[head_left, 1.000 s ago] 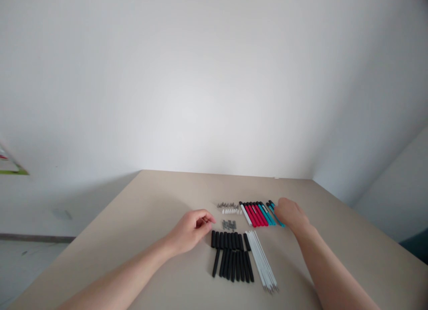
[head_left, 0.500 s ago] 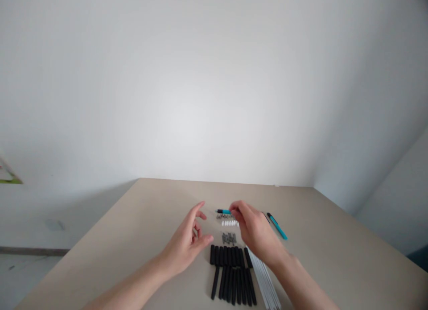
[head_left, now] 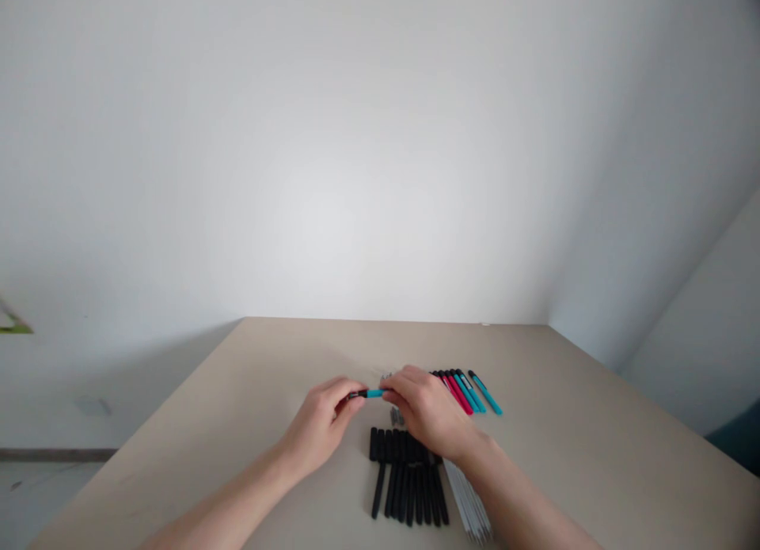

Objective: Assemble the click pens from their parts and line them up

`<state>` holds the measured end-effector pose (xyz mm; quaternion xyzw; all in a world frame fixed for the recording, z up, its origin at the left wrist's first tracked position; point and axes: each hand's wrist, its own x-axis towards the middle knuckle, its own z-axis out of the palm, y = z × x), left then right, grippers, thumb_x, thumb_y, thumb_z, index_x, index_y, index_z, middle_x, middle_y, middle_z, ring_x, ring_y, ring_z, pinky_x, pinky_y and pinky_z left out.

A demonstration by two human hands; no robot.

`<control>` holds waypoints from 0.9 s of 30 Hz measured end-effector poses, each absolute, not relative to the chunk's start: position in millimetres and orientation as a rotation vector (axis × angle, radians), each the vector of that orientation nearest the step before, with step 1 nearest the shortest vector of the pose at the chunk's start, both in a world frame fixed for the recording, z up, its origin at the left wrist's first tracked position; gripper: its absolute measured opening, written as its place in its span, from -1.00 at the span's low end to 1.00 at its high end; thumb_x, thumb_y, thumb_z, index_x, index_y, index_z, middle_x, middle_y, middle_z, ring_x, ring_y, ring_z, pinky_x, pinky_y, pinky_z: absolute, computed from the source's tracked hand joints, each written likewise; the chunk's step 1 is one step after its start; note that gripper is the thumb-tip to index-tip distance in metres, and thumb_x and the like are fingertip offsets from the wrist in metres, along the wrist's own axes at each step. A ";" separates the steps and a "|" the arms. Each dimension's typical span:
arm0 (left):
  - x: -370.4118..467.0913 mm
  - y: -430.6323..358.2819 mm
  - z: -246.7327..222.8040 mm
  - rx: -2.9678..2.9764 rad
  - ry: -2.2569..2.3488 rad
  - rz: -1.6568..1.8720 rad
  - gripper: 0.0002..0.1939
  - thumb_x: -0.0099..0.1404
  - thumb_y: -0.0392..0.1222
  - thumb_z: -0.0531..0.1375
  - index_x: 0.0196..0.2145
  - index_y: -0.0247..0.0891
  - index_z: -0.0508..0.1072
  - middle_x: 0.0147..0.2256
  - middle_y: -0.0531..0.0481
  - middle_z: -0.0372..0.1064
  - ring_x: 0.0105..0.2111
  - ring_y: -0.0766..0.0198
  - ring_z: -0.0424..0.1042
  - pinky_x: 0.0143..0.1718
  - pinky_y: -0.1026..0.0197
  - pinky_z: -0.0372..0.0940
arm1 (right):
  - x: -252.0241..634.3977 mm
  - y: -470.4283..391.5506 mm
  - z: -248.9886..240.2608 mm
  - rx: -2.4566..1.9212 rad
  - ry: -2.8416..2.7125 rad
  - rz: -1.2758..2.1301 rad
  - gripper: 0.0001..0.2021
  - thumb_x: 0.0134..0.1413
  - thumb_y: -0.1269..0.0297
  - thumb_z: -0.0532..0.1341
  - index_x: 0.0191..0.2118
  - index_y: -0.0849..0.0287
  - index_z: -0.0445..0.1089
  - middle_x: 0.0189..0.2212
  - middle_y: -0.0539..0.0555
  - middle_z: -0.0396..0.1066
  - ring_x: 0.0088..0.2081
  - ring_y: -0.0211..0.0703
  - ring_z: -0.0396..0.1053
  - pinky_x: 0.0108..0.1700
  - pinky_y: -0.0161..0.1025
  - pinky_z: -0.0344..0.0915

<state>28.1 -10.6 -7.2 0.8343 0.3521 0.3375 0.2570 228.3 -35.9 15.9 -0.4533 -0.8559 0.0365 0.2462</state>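
Observation:
Between my two hands a turquoise pen piece with a black end (head_left: 374, 393) lies level, a little above the table. My left hand (head_left: 321, 419) is closed, thumb and fingertips pinching its black end. My right hand (head_left: 424, 407) is closed around the turquoise end, which the fingers partly cover. Just below the right fingers some small grey metal springs (head_left: 397, 417) show in part. Nearer to me lie a row of short black tubes (head_left: 385, 445) and a row of longer black barrels (head_left: 409, 495).
Thin white refills (head_left: 466, 502) lie under my right forearm. Beyond my right hand are several pink and turquoise pen pieces (head_left: 463, 392), and a separate turquoise one (head_left: 485, 393). Small metal parts (head_left: 385, 376) are half hidden. A white wall (head_left: 356, 178) rises behind the table (head_left: 285, 360).
My right hand has picked up the turquoise pen piece and brought it left and nearer. My left hand, open before, has closed on its black end. More coloured pens are uncovered.

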 end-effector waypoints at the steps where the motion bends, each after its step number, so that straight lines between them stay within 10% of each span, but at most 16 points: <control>1: 27.8 -8.9 -8.3 2.235 0.971 0.950 -0.79 0.37 -0.18 0.03 -0.22 -0.22 0.45 -0.35 0.02 0.41 -0.39 0.30 0.35 -0.35 0.31 0.21 | 233.6 -33.3 17.4 -1.375 -2.292 0.063 -0.83 0.24 0.36 0.08 -0.19 0.13 0.42 -0.33 0.09 0.46 -0.25 -0.16 0.37 -0.21 -0.32 0.22; 10: 26.4 1.0 -18.3 2.122 1.100 0.969 -0.76 0.31 -0.15 0.04 -0.17 -0.27 0.42 -0.39 -0.01 0.43 -0.44 0.27 0.38 -0.39 0.28 0.25 | 337.0 -21.2 23.2 -2.596 -1.413 -0.004 -0.74 0.08 0.47 0.05 -0.25 0.39 0.48 -0.28 0.44 0.48 -0.22 0.16 0.47 -0.30 -0.14 0.30; 27: 27.0 -1.8 -15.7 2.131 1.103 0.954 -0.76 0.29 -0.17 0.03 -0.21 -0.28 0.44 -0.38 -0.03 0.44 -0.45 0.26 0.37 -0.38 0.26 0.26 | 343.1 -22.9 18.1 -2.605 -1.511 0.113 -0.70 0.04 0.41 0.07 -0.18 0.37 0.48 -0.23 0.45 0.49 -0.19 0.18 0.48 -0.32 -0.15 0.29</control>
